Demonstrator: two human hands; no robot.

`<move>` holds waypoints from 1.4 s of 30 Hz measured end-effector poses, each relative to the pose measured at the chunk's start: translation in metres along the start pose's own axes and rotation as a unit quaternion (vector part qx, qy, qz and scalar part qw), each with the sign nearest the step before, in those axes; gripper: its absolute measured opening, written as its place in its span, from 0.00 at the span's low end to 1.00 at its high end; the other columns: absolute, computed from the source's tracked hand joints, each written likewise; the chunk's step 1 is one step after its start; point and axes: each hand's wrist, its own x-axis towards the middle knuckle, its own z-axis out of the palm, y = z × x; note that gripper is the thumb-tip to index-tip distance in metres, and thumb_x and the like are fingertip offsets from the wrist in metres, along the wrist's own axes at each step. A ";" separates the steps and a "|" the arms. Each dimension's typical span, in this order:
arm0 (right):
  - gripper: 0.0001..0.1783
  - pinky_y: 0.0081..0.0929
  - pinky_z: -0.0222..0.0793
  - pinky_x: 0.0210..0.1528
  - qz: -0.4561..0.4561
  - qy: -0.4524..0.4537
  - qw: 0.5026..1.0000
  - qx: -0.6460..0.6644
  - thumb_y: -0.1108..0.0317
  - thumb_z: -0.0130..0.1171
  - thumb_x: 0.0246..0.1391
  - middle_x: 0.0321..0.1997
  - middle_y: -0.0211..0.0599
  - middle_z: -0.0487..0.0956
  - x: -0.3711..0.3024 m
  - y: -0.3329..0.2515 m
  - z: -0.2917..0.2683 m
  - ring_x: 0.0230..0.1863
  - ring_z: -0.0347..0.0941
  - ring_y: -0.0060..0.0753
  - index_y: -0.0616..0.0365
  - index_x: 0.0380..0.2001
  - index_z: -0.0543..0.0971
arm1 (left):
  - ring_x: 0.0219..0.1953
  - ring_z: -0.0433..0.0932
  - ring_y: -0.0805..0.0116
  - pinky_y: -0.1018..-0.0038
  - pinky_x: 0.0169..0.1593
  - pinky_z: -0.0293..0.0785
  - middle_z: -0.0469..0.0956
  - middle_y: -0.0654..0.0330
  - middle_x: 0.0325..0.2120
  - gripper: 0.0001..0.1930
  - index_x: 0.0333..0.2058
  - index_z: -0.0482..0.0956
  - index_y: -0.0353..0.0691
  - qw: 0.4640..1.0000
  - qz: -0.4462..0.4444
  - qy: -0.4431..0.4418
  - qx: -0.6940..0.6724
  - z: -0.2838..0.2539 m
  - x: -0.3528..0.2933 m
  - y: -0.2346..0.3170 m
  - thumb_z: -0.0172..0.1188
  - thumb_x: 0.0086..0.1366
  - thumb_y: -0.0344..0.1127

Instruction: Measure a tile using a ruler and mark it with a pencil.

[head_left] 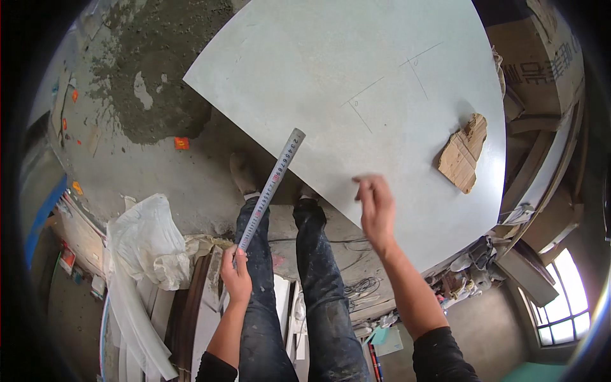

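My left hand (237, 277) grips the lower end of a long steel ruler (272, 184), with the thumb lying along it. The ruler slants up and to the right, its far end over the near edge of a large pale board (299, 70). Above the board, close to that edge, is my right hand (378, 210). Its fingers are curled together, with the index finger pointing left; whatever they may hold is too small and blurred to make out. Thin pencil lines, in two crossing sets, mark the board beyond my right hand.
A torn piece of brown cardboard (463, 154) lies on the board's right side. Crumpled clear plastic (153, 242) and long strips (140, 318) lie at lower left. Orange scraps (182, 143) dot the stained floor. Cartons and clutter line the right; cables (363, 288) lie near my legs.
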 end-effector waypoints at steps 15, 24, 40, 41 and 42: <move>0.18 0.54 0.79 0.40 0.129 -0.204 0.965 -0.104 0.51 0.62 0.71 0.38 0.53 0.87 -0.243 0.023 0.008 0.38 0.84 0.62 0.56 0.42 0.86 | 0.38 0.81 0.39 0.53 0.41 0.75 0.80 0.44 0.35 0.09 0.46 0.78 0.33 0.985 0.044 -0.072 0.150 -0.076 -0.114 0.049 0.54 0.82 0.34; 0.07 0.48 0.77 0.36 0.075 -0.085 0.986 -0.122 0.64 0.68 0.65 0.33 0.45 0.84 -0.275 0.007 0.019 0.33 0.82 0.56 0.56 0.36 0.86 | 0.41 0.82 0.35 0.50 0.43 0.76 0.82 0.42 0.36 0.10 0.47 0.79 0.35 0.977 0.081 -0.082 0.179 -0.055 -0.114 0.040 0.58 0.79 0.37; 0.09 0.48 0.78 0.38 0.087 -0.097 0.982 -0.138 0.62 0.67 0.66 0.33 0.48 0.85 -0.274 0.016 0.028 0.35 0.83 0.59 0.57 0.35 0.86 | 0.53 0.82 0.36 0.51 0.57 0.77 0.83 0.40 0.53 0.23 0.62 0.77 0.34 0.972 0.071 -0.142 0.171 -0.051 -0.106 0.038 0.55 0.81 0.46; 0.10 0.49 0.78 0.38 0.094 -0.103 0.980 -0.142 0.62 0.67 0.65 0.34 0.48 0.85 -0.274 0.016 0.028 0.35 0.83 0.59 0.57 0.35 0.86 | 0.54 0.82 0.36 0.51 0.58 0.76 0.82 0.39 0.54 0.24 0.63 0.76 0.34 0.972 0.066 -0.150 0.169 -0.051 -0.105 0.040 0.53 0.82 0.46; 0.10 0.49 0.78 0.38 0.102 -0.111 0.978 -0.146 0.62 0.67 0.65 0.34 0.48 0.85 -0.274 0.016 0.028 0.35 0.83 0.59 0.57 0.35 0.86 | 0.54 0.82 0.36 0.51 0.58 0.76 0.82 0.39 0.54 0.24 0.63 0.76 0.34 0.972 0.065 -0.151 0.168 -0.052 -0.105 0.040 0.53 0.82 0.46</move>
